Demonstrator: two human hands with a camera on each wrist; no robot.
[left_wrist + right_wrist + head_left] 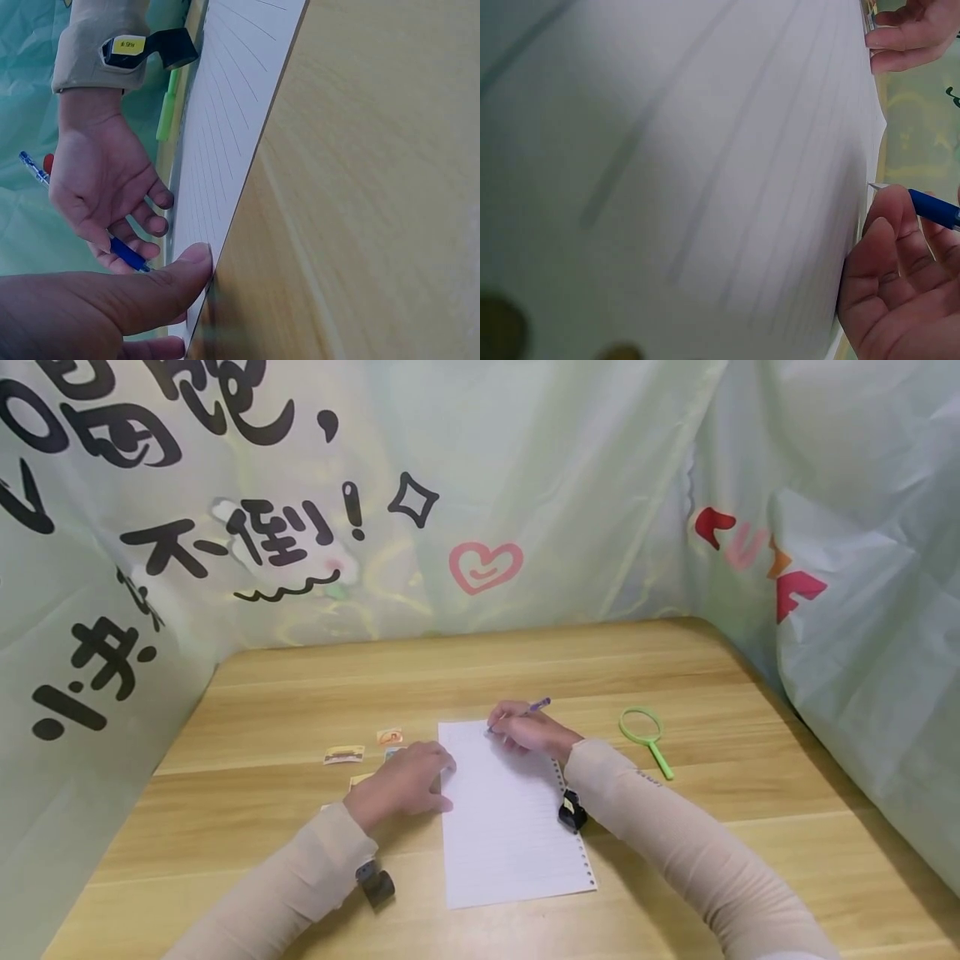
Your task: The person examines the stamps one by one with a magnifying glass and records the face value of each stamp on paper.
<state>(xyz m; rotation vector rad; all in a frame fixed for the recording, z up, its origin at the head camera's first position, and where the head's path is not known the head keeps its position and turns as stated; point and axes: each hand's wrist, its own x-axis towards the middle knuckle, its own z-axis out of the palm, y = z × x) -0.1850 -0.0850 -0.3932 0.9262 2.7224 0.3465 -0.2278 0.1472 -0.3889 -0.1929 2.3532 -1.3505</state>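
Observation:
A lined sheet of loose-leaf paper (510,827) lies on the wooden table, its punched holes along the right edge. Near its top, my right hand (525,729) pinches a blue pen (540,703), with the tip at the paper in the right wrist view. My left hand (408,781) rests at the sheet's left edge, thumb and fingertips on the paper, palm down. In the left wrist view the left thumb (176,285) lies along the paper's edge, and the pen (127,253) shows beyond it. Any writing is too faint to make out.
Small printed cards (344,755) lie left of the paper, some partly hidden by the left hand. A green magnifying glass (655,747) lies to the right of the right hand. Printed curtains (585,485) hang behind and beside the table.

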